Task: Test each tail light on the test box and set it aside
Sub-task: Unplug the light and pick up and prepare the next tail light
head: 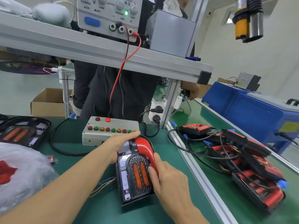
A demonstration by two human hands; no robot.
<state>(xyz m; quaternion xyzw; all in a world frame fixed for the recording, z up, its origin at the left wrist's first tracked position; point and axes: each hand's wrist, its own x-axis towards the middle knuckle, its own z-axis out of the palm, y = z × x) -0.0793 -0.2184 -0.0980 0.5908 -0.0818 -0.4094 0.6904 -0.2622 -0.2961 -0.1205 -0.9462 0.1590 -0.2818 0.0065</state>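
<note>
Red-trimmed tail light [137, 172] lies on the desk [97, 210], gripped by both hands, left hand [118, 143] hiding its top edge, right hand [168, 180] its side.

Left hand [120, 143] and right hand [168, 180] hold tail light [137, 172] on green mat [161, 210], just before test box [110, 131]; one red lamp lit.
</note>
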